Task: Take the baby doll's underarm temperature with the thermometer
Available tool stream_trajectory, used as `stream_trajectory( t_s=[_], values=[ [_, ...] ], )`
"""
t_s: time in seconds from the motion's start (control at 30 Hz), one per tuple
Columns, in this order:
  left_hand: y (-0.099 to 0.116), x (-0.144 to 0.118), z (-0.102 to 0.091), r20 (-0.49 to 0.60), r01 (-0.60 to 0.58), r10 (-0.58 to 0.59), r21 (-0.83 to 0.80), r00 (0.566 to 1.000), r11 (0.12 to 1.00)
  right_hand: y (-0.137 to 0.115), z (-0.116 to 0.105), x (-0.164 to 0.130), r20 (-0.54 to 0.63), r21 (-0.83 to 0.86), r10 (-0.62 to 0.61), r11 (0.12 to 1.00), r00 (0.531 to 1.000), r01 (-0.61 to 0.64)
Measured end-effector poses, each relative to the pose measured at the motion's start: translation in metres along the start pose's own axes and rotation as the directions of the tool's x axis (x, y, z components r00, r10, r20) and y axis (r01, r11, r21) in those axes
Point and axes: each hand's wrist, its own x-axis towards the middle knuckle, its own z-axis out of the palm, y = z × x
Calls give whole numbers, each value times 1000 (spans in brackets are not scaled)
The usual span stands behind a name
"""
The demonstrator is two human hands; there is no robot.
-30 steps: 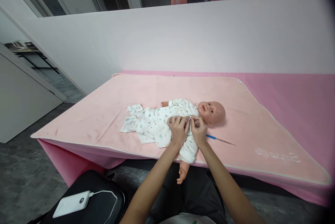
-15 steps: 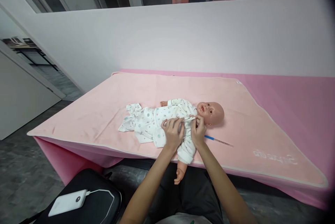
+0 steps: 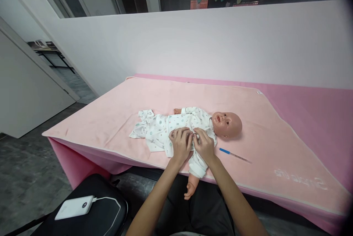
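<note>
At frame centre the baby doll (image 3: 220, 125) lies lengthwise, head toward the right. Both hands sit on its chest: left hand (image 3: 180, 144) and right hand (image 3: 204, 144), fingers pinching the printed romper (image 3: 165, 129) front, equally near.

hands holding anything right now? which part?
Both the left hand and right hand pinch the front chest fabric of the doll's white printed romper; exact grip unclear.

Even, soft indoor light, sharp centre, warped and darkened corners
</note>
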Motion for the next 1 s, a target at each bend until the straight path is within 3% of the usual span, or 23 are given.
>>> stream_trajectory(
  t_s=[0.47,0.73,1.0],
  values=[
    [-2,3,6,6,91,-91,-96,996,991,1,-1,3,33,57,-43,998,999,42],
    [2,3,2,16,97,-96,-112,995,989,3,2,3,2,-47,-45,998,999,45],
    [-2,-3,-9,-48,87,-87,7,995,996,6,5,-2,-26,-100,2,995,1000,-5]
  ],
)
